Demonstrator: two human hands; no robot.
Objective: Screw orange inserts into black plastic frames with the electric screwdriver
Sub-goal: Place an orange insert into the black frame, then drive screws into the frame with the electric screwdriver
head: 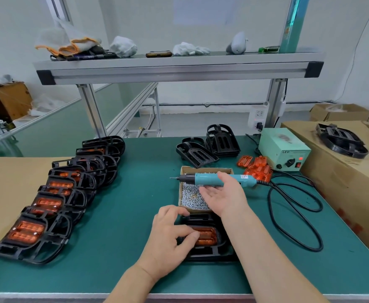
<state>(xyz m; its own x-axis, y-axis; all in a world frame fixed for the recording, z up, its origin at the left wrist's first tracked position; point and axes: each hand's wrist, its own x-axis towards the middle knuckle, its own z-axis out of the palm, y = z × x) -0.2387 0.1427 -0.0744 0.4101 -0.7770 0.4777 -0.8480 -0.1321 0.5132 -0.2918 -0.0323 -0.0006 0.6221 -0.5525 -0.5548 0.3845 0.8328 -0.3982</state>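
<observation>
White wall with a paper sheet fixed high at centre. An aluminium-profile shelf spans the green-topped desk on two posts. A second green-topped desk recedes at left, near a wooden cabinet. Cardboard boxes stand at right. A pipe runs low along the wall, above the pale floor. Lighting is even.

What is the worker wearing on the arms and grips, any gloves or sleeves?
Nothing: the left grip and right grip are bare hands, without gloves, rings or watch. The left forearm and right forearm are bare; no sleeve shows down to the frame's edge.
</observation>
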